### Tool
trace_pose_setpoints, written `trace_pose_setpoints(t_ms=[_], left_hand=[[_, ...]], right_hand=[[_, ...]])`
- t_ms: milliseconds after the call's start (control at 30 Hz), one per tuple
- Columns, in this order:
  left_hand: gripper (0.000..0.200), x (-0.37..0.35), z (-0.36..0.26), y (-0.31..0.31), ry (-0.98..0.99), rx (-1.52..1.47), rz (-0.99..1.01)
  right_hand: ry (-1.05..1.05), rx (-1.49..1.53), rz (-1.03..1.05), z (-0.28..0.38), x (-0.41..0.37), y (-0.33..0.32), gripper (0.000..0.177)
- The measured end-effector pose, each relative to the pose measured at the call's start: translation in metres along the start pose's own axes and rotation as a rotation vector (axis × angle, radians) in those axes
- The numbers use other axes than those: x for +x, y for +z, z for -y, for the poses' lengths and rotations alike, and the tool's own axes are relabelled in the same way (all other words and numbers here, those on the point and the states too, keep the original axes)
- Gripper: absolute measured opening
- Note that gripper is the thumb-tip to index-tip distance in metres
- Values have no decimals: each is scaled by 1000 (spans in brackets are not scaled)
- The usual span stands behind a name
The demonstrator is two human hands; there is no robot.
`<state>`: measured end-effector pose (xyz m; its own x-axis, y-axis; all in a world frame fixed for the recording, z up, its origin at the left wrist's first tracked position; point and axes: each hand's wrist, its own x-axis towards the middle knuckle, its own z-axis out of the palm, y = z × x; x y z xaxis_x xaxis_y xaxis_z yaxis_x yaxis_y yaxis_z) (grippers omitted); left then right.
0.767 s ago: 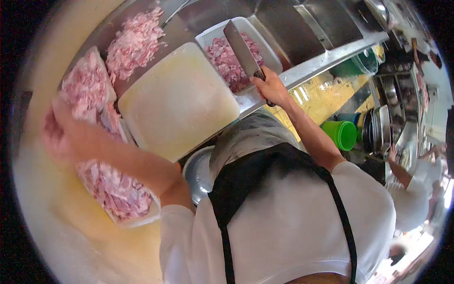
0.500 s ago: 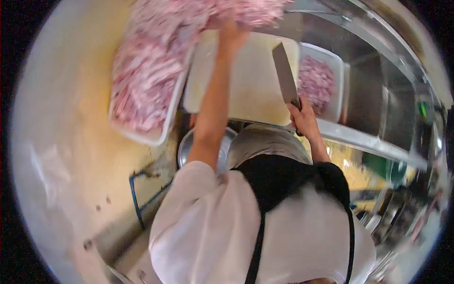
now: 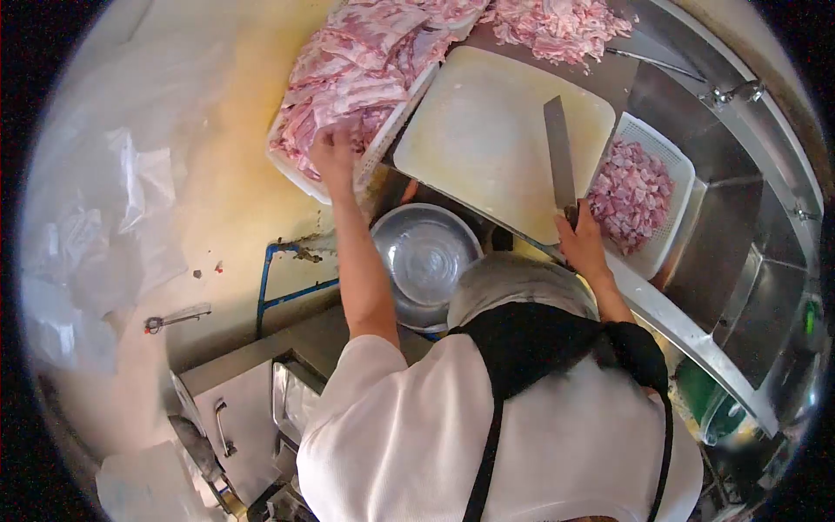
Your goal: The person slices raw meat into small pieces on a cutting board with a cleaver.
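Note:
My right hand (image 3: 581, 242) is wrapped round the handle of a cleaver (image 3: 559, 157). Its long, broad blade points away from me over the right part of a white cutting board (image 3: 496, 113). My left hand (image 3: 334, 157) is at the near end of a white basket (image 3: 370, 161) heaped with long pink strips of raw meat (image 3: 361, 65). The fingers of that hand are blurred and overlap the meat, so I cannot tell whether they grip a strip.
Right of the board stands a white basket (image 3: 674, 174) of chopped meat pieces (image 3: 631, 196). Another heap of meat (image 3: 561, 26) lies behind the board. A round metal bowl (image 3: 426, 257) sits below the board's near edge. A steel sink (image 3: 722, 226) is at the right.
My left hand has come back from the meat at the board's far side to the near end of the left basket. The right hand still holds the cleaver. My view has shifted.

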<state>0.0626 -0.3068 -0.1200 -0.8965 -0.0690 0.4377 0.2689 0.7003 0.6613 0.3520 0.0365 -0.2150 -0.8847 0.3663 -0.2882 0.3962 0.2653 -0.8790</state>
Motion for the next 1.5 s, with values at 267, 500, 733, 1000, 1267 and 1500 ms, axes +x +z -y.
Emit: trace_pose_setpoints(t_ms=[267, 500, 733, 1000, 1267, 1500], left_hand=[[36, 86, 136, -22, 113, 398, -273], [41, 137, 155, -11, 97, 539, 142], [32, 112, 66, -53, -98, -4, 312], [26, 50, -102, -32, -349, -437, 470], [15, -31, -173, 63, -578, -845, 979], [30, -127, -56, 162, -183, -30, 987]], right_hand=[[-57, -57, -38, -17, 3, -4, 55], [-96, -191, -114, -44, 5, 10, 53], [-17, -110, -74, -20, -1, 3, 51], [132, 415, -18, -8, 0, -12, 27], [171, 257, -84, -14, 7, -46, 35], [-48, 98, -212, -26, -10, -46, 31]])
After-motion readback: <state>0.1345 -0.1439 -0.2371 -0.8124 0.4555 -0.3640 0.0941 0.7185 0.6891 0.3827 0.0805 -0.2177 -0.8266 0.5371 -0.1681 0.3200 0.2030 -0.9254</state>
